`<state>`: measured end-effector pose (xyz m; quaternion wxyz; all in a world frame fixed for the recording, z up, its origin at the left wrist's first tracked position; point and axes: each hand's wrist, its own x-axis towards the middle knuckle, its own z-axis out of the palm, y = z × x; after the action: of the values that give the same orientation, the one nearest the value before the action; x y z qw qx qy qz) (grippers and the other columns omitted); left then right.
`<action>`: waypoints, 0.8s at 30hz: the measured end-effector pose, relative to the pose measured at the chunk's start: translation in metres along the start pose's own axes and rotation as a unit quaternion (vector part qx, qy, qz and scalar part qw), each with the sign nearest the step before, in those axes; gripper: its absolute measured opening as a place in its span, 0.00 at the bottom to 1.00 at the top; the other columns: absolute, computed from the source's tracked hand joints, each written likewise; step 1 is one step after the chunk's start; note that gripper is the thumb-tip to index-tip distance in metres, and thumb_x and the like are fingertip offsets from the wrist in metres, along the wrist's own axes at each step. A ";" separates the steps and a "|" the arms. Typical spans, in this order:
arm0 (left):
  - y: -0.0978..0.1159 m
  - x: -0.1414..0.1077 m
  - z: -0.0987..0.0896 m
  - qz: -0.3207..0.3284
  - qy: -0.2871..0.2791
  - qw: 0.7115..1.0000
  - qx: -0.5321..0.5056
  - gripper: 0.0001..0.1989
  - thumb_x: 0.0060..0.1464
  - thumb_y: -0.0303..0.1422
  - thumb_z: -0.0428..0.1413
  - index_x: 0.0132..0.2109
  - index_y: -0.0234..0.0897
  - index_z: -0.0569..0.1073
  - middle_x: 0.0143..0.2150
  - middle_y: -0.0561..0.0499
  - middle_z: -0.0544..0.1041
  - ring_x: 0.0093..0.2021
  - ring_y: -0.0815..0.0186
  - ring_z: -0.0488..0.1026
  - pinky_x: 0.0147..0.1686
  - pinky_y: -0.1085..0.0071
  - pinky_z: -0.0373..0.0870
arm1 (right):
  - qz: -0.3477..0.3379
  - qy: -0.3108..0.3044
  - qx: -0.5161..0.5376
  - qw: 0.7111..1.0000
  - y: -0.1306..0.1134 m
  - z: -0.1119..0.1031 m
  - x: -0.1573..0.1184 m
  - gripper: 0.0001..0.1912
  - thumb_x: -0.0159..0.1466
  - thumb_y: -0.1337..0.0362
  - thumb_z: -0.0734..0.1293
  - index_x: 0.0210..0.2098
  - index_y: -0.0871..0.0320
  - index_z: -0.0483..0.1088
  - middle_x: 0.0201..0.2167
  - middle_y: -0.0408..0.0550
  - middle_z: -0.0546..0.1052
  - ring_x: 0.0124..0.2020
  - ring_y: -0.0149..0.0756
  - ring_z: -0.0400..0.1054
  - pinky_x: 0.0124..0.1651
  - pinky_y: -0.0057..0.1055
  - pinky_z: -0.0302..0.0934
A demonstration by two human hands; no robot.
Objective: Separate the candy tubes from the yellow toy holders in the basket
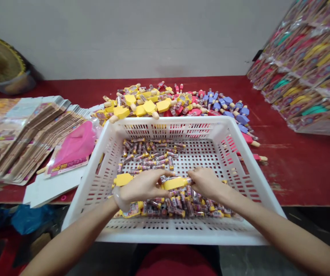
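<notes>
In the head view, the left hand (pixel 143 186) and right hand (pixel 207 183) are both gripping a yellow ice-lolly-shaped holder (pixel 174 183) over a white plastic basket (pixel 169 234), seemingly fitting a candy tube. Many loose candy tubes (pixel 150 153) are waiting in the basket, while more holders (pixel 142 103) are heaped on the red table (pixel 297 168).

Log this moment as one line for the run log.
Left hand: yellow popsicle-shaped piece | Right hand: its right end | Below: small clear tubes in white plastic crate

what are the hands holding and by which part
The left hand and right hand hold a yellow ice-lolly-shaped piece between them, one at each end of it.
</notes>
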<state>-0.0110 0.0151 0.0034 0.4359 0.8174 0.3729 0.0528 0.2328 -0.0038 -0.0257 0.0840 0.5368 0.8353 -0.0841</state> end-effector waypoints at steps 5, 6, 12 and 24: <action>-0.001 0.004 0.038 0.057 0.011 0.972 0.228 0.15 0.63 0.35 0.48 0.53 0.32 0.65 0.44 0.42 0.72 0.40 0.58 0.72 0.38 0.65 0.69 | -0.087 0.001 -0.020 0.996 -0.008 0.006 -0.002 0.07 0.58 0.68 0.65 0.35 0.62 0.73 0.29 0.55 0.76 0.35 0.45 0.70 0.36 0.31 0.58; 0.000 0.005 0.041 0.063 0.014 0.963 0.261 0.14 0.63 0.33 0.46 0.54 0.33 0.64 0.45 0.42 0.72 0.39 0.59 0.72 0.37 0.66 0.69 | -0.096 -0.012 0.000 0.995 -0.006 0.007 -0.001 0.07 0.59 0.64 0.66 0.34 0.62 0.73 0.29 0.54 0.77 0.34 0.45 0.70 0.35 0.31 0.57; 0.002 0.004 0.042 0.103 0.027 0.948 0.300 0.14 0.65 0.35 0.44 0.52 0.33 0.66 0.43 0.41 0.73 0.39 0.59 0.72 0.38 0.66 0.66 | -0.076 -0.146 0.183 0.969 -0.001 0.014 -0.001 0.07 0.58 0.61 0.66 0.29 0.58 0.73 0.23 0.44 0.75 0.24 0.34 0.68 0.24 0.25 0.48; 0.006 0.011 0.037 -0.222 -0.219 0.850 -0.425 0.25 0.55 0.55 0.48 0.38 0.34 0.71 0.28 0.49 0.75 0.12 0.76 0.50 0.13 0.75 0.43 | -0.149 0.035 -0.004 0.988 -0.019 0.019 -0.015 0.06 0.59 0.72 0.61 0.31 0.63 0.70 0.25 0.54 0.75 0.24 0.39 0.67 0.27 0.31 0.51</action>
<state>0.0150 -0.0048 -0.0178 0.8114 0.4379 0.3803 -0.0724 0.2229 -0.0294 -0.0398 0.0433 0.4083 0.9089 -0.0736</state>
